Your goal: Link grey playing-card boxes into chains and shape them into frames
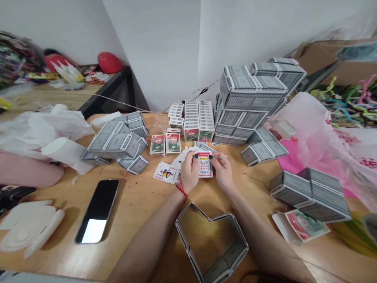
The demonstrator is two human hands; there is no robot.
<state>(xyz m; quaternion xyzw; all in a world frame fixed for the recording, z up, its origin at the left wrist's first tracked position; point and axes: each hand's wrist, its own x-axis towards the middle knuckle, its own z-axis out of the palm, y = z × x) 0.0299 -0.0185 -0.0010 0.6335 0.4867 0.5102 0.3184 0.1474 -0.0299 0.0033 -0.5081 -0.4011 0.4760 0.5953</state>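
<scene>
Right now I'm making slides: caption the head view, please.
Left hand and right hand hold a white, red-edged printed card beyond a grey heart-shaped paper frame on a wooden table.

Illumination: bright, even, whitish, across pale wall (165, 47) and wooden tabletop (141, 212). Glare: one hard white patch on the near end of the smartphone (98, 206); faint sheen on the tabletop. Shadows: soft along the smartphone's right edge; deep beneath the black-framed table (103, 90), far left. Definition: fine print soft on the red-bordered card (205, 166); pipe cleaners (350, 103), far right, smeared. Distortion: wide-angle stretching toward left and right edges.
</scene>
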